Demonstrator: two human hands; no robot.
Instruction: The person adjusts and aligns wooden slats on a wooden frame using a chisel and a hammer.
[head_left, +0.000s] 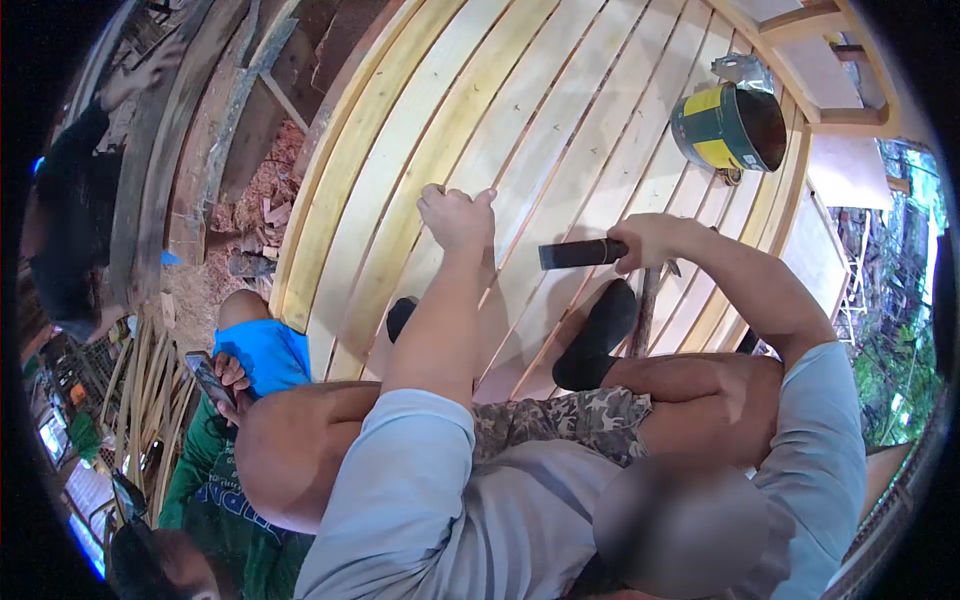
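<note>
My left hand (455, 216) is over the pale wooden slats (540, 130), with its fingers curled and the thumb held up beside them. Whatever may be between those fingers is too small or hidden to see. My right hand (652, 241) is closed around the end of a dark, flat, blocky tool (578, 254) with a thin band around it. The tool points left, toward my left hand, above the slats. Under my right hand, a brown wooden handle (645, 315) runs down beside my dark-socked foot (602, 335).
A green and yellow bucket (712, 128) lies tilted on the slats, with a crumpled silvery bag (742, 70) behind it. A wooden frame (815, 25) rises at upper right. At left, a person in green holds a phone (208, 376); rough planks (190, 130) and another person are beyond.
</note>
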